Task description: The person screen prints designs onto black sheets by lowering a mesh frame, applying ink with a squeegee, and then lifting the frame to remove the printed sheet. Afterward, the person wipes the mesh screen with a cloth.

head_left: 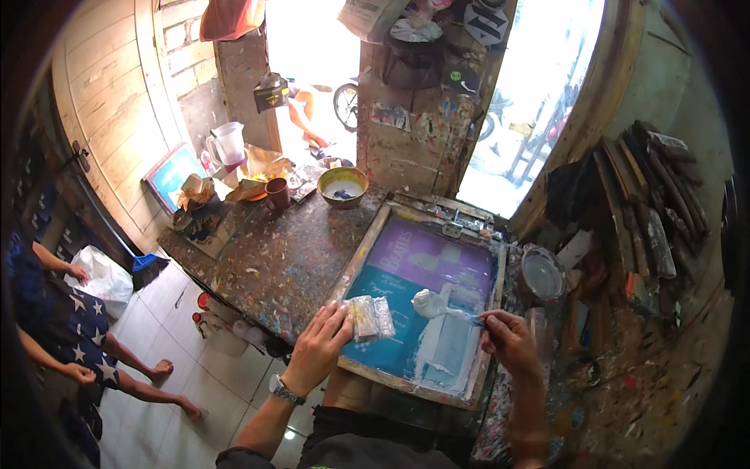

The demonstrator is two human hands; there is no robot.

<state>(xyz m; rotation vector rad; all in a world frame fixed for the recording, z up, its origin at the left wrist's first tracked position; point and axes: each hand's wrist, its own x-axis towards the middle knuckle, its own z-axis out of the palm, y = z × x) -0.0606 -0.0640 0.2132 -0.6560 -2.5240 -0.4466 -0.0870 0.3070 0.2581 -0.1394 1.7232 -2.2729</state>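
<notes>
A wooden-framed printing screen [471, 399] lies on the paint-stained bench, with purple and teal areas showing through its mesh. White paste [443, 348] is smeared over its lower right part. My right hand [509, 340] is closed on the handle of a spoon [430, 304], whose bowl carries a lump of white paste above the mesh. My left hand [322, 338] lies with fingers stretched at the frame's left edge. Its fingertips are against or right beside a small tape-wrapped block [369, 318]; I cannot tell whether they press on it.
Beyond the screen stand a yellow-green bowl [342, 187], a brown mug [277, 193] and a clear pitcher [226, 145]. A round lid-like dish [543, 270] and stacked wooden pieces [641, 203] are at right. Another person in star-patterned shorts [82, 332] is at left, near a blue broom [148, 266].
</notes>
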